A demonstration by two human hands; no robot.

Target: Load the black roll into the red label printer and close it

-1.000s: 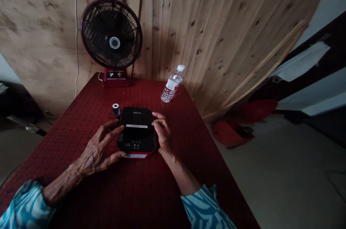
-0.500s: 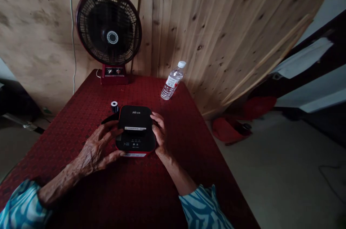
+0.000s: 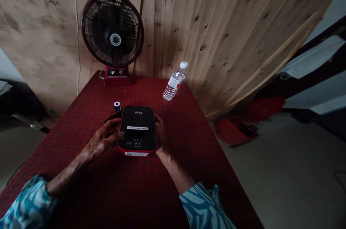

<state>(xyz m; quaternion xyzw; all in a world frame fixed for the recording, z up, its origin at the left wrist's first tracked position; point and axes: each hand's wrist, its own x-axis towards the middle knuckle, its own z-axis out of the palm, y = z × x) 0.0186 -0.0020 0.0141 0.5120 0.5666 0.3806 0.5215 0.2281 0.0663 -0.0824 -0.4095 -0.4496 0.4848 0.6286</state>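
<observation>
On the red patterned table lies a flat black device with a red base [image 3: 138,122], which looks like a small printer. Its top has white lettering, a label strip and small buttons. My left hand [image 3: 104,139] grips the left side, with fingers curled at the edge by a small clear tab. Around the right side wraps my right hand [image 3: 161,135], its fingers partly hidden behind the device. Just behind the left corner stands a small dark roll with a white top [image 3: 117,106], and a black strap-like piece [image 3: 110,118] lies beside it.
An electric fan [image 3: 113,34] stands at the table's far left, against the wooden wall. A clear water bottle with a white cap [image 3: 174,82] stands at the far right of the red table [image 3: 129,193]. Red objects [image 3: 232,131] lie on the floor to the right.
My left thumb has moved up from the device's front edge to its left side. My right fingers have slid lower along the right side. The whole view has shifted slightly.
</observation>
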